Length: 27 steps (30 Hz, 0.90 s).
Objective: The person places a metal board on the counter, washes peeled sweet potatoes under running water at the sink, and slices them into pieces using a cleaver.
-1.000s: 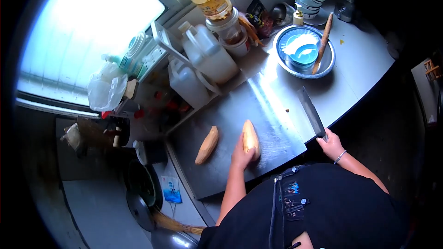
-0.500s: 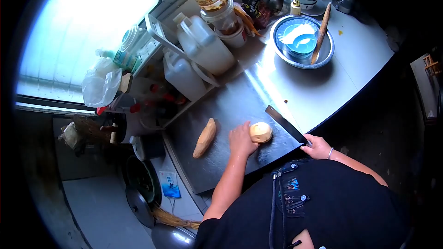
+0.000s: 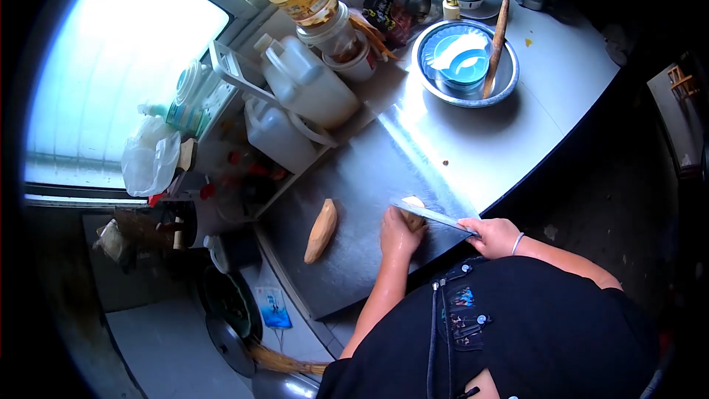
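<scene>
Peeled tuber point(image 3: 413, 200), centre of frame: grasped by left hand point(image 3: 399, 235); knife point(image 3: 436, 217) over it, handle clenched in right hand point(image 3: 493, 238). Second tuber point(image 3: 321, 231), left of centre: untouched. Peeling: seemingly done on both; neither visibly divided.

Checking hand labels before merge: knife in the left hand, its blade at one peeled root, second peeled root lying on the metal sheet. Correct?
No, wrong hand: the head view shows the knife in the right hand. Its blade is at one peeled root, and the second peeled root lies on the metal sheet.
</scene>
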Each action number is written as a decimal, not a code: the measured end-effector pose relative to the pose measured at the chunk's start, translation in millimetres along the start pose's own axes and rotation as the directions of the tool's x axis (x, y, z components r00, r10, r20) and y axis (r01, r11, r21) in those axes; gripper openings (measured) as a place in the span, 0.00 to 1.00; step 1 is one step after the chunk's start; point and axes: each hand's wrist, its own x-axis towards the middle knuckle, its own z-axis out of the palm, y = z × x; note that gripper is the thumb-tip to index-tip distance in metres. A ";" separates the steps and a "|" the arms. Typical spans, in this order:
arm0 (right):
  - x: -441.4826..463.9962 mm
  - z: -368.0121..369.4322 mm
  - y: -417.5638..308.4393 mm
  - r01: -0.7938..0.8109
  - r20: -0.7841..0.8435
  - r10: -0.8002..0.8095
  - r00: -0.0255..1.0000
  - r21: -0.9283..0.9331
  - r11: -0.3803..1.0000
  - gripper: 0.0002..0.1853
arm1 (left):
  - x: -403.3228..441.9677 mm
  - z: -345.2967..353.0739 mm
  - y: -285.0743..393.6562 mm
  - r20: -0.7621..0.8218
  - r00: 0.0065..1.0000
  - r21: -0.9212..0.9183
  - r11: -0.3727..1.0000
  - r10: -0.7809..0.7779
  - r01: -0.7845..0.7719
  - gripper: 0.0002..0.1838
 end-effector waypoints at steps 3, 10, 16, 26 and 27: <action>-1.2 2.1 5.3 0.056 -0.076 -0.057 0.995 -0.018 0.998 0.17 | 1.3 5.1 -2.7 -0.030 0.999 0.020 0.999 0.045 -0.045 0.41; 10.2 -8.0 1.3 -0.042 0.048 0.041 0.998 0.013 0.999 0.18 | 0.3 12.9 -9.2 -0.114 0.984 0.033 0.990 0.137 -0.134 0.44; 21.8 -10.7 7.4 -0.068 0.139 0.054 0.989 0.098 0.993 0.19 | 1.2 15.2 -11.5 -0.107 0.974 0.052 0.979 0.202 -0.197 0.47; 73.7 -4.5 -25.1 -0.051 0.148 0.047 0.988 0.025 0.998 0.19 | 0.3 23.4 -14.3 -0.108 0.963 0.167 0.959 0.248 -0.228 0.44; 79.8 -1.9 -23.8 -0.070 0.140 0.067 0.988 0.018 0.997 0.19 | 0.0 21.5 -11.2 -0.085 0.957 0.213 0.944 0.276 -0.254 0.43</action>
